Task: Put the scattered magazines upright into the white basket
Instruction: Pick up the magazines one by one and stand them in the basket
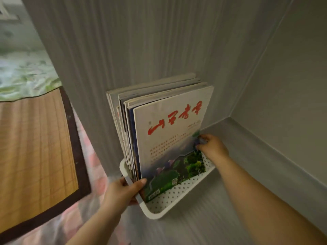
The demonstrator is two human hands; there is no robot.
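Observation:
A white perforated basket [178, 193] sits on a grey shelf, close to the left panel. Several magazines [169, 131] stand upright in it, packed together and leaning slightly. The front one has a pale cover with red brush characters and a green landscape. My left hand [123, 191] grips the basket's near left end, with the thumb over the rim against the front magazine. My right hand [211, 145] grips the basket's far right end behind the magazines, and its fingertips are hidden.
The shelf [230, 209] is enclosed by a grey left panel [106, 68], a back wall and a right wall [292, 103]. To the left, outside the shelf, lie a woven mat with a dark border [35, 147], green patterned bedding and a pink checked cloth [70, 223].

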